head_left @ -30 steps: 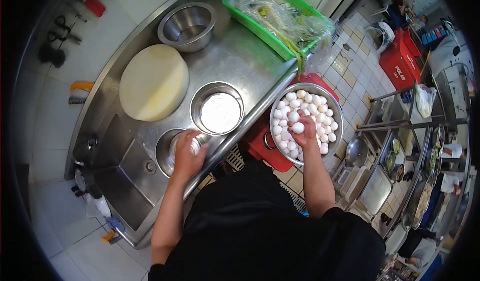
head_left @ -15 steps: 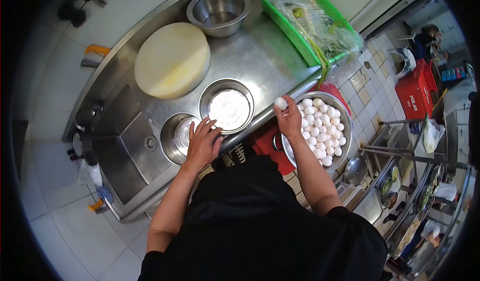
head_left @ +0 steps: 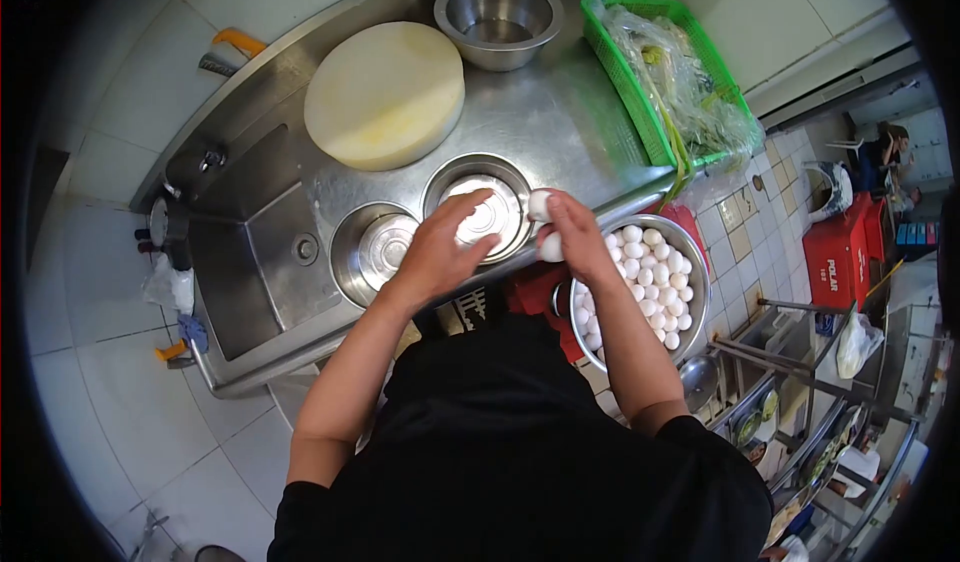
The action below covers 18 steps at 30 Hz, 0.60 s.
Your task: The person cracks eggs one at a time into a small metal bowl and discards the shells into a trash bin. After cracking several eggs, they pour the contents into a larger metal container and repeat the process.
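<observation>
1. R hand: closed on 2 eggs, 1 held at fingertips, 1 lower against the fingers; both look whole, though partly covered. Held just beside the R steel bowl, over/near the counter edge.
2. L hand: fingers spread, grip open, nothing seen held; palm side hidden. Poised over the near side of same bowl; contact w/ rim can't be told.
3. Done, as far as shown: 2 eggs lifted clear of the basin; no cracked shell can be made out.
4. Left: large qty of white eggs piled in basin, below counter level, R of the body. By count, most are judged unhandled, i.e. an early stage.
5. R steel bowl and L steel bowl set side by side on steel counter, btwn sink & basin. Bright rings seen in both bottoms; liquid or not, can't be told.
6. Behind: round board, deep bowl; green basket w/ bagged greens at far R.
</observation>
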Motion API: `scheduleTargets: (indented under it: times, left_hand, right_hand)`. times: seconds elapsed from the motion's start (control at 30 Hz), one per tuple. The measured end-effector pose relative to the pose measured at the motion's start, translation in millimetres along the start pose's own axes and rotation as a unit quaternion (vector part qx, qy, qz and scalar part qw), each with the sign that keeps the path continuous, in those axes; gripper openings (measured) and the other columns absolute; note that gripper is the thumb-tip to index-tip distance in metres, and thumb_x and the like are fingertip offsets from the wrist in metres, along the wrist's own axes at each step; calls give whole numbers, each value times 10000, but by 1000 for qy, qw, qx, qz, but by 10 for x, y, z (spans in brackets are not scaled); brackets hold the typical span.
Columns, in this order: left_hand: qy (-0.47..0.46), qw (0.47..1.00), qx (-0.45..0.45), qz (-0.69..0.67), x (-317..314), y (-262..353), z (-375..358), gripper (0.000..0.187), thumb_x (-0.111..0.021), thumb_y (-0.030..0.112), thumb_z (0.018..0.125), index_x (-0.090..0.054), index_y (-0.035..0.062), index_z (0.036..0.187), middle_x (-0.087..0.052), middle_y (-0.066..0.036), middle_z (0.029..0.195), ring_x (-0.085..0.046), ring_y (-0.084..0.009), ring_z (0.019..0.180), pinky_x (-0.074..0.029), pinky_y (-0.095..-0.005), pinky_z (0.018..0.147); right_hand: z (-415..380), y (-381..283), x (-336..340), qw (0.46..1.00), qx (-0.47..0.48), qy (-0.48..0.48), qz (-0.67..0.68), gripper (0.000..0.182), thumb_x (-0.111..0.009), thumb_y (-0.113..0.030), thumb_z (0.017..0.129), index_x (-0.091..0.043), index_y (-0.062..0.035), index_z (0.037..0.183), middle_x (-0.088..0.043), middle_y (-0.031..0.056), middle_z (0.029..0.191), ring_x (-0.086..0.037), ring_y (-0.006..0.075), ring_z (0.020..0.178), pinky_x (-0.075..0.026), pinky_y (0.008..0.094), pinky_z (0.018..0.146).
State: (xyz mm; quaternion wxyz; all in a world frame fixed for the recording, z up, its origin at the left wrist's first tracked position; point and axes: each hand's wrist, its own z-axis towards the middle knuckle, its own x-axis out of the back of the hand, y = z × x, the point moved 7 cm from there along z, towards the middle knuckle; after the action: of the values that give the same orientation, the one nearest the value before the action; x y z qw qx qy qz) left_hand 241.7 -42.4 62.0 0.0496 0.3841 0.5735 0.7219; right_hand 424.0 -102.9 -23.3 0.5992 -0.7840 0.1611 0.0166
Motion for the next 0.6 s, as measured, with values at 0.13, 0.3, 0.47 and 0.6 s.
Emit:
scheduleTargets:
  times: [0.13,0.3,0.47,0.6]
  left_hand:
    - [-20,998,-60,-29,-152,51,288,451,-712,105,821,-597,42,1252,-611,-135,1166,-652,-251,993,-559,-323,860]
    - [-15,1000,-17,-7,-124,-81,354,371,-712,81,784,-668,17,1147,-612,-112,1087,-659,-187,890,-561,-294,780]
    - [-19,1000,-15,6,-80,-219,385,357,-726,72,750,-695,20,1102,-635,-95,1047,-650,-163,828,-538,-278,714]
    - [18,997,-74,-25,-10,-241,393,358,-694,134,742,-702,63,1093,-645,-104,1016,-652,-224,814,-539,-330,706]
  right_hand:
    - [129,-53,-399,994,-14,-97,41,405,-403,-393,1043,-546,-45,1194,-595,58,919,-569,114,633,-482,254,562]
    - [200,-5,-540,984,-65,-165,4,434,-357,-404,1050,-512,-44,1237,-568,56,906,-561,111,632,-488,255,547]
    - [278,-53,-611,972,-33,-216,-82,439,-349,-394,1054,-501,-36,1258,-566,53,910,-566,112,663,-495,260,590]
    - [314,-151,-660,964,32,-219,-148,439,-371,-392,1050,-480,-40,1290,-577,47,893,-585,113,672,-498,268,629]
